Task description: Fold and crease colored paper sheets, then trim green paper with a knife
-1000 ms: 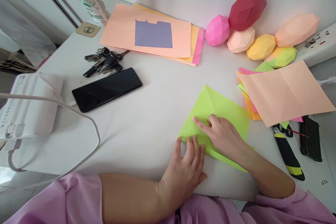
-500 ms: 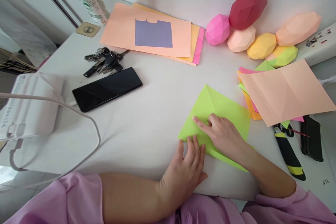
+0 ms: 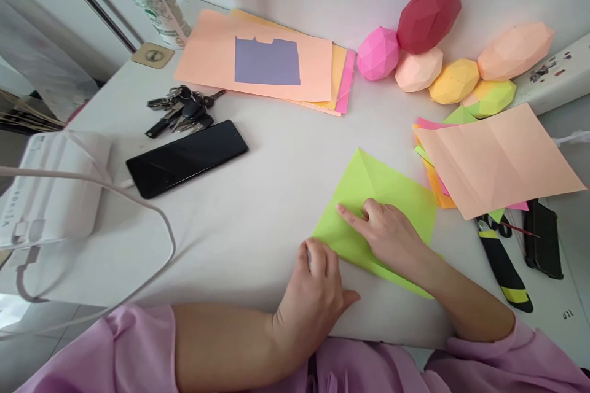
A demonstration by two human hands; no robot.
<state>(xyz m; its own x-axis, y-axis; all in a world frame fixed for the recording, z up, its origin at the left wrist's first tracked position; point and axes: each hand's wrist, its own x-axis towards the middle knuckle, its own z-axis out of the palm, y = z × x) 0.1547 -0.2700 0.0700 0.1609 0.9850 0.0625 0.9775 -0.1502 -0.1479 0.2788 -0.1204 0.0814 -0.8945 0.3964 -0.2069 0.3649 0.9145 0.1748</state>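
The left hand (image 3: 314,291) had drawn its fingers in from lying spread over the lower edge of the green paper (image 3: 382,179) to a bent pose at its left corner, while the right hand (image 3: 394,236) had kept its place. The left of the two hands was loosely open, thumb standing out to the side; the right was open too, index finger stretched over the green paper, other fingers curled. The green paper lay on the bench (image 3: 258,215) in front of the person, creased, its lower edge folded. To its right, a peach sheet (image 3: 502,159) overlapped other coloured papers, near a black-and-yellow tool (image 3: 504,267) and a black case (image 3: 544,239). Beyond stood a row of paper gems (image 3: 429,15). Farther left were the phone (image 3: 187,158), the keys (image 3: 184,110) just beside it, a paper stack (image 3: 207,49) bearing a purple piece (image 3: 267,62), and a white box (image 3: 55,187) with a cable (image 3: 162,215).
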